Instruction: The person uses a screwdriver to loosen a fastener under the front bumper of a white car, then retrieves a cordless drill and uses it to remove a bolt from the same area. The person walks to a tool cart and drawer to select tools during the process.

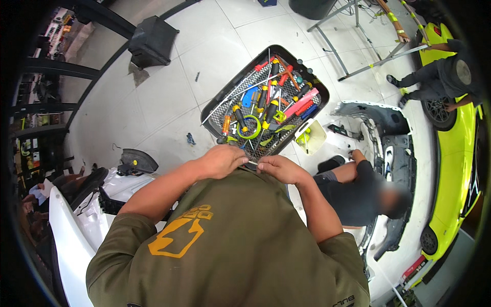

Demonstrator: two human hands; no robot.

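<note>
White shop floor's holding a tool tray (217, 110); both hands, left (222, 159) and right (280, 169), are pinching a thin rod (254, 162) at its near edge.

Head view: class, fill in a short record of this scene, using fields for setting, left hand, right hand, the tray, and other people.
Setting: workshop with a white tiled floor
Left hand: raised at chest height, pinching one end of a thin pale strip
Right hand: pinching the other end of the strip
Tool tray: black, mesh-bottomed, just beyond both hands, filled with screwdrivers and other tools
Nearby: detached bumper, yellow-green car
Other people: one crouching by the bumper, one sitting by the car's wheel
</note>
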